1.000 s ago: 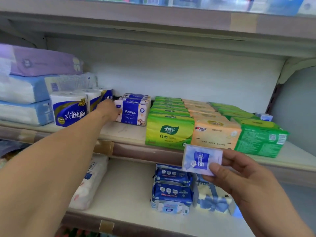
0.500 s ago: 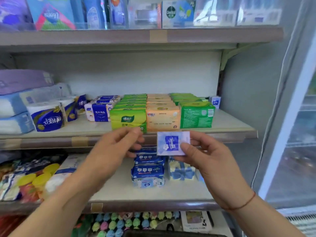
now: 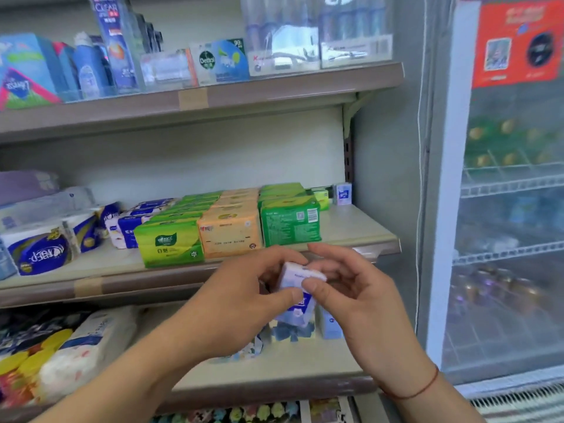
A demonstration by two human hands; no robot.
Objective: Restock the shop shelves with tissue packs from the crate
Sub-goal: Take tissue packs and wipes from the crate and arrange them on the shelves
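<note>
Head view: we hold small tissue pack (image 3: 300, 276) in front of middle shelf (image 3: 360, 232) edge, left hand (image 3: 241, 303) and right hand (image 3: 363, 300) grips both pinched on it. Our judgement: pass to 1 hand, stand it beside matching blue pack (image 3: 344, 193), square to row.

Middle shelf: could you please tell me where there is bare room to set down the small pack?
The middle shelf is bare at its right end, between the green packs and the side wall, in front of the small blue pack. The lower shelf has a bare front strip too. Crowded from the green packs left to the toilet rolls.
</note>
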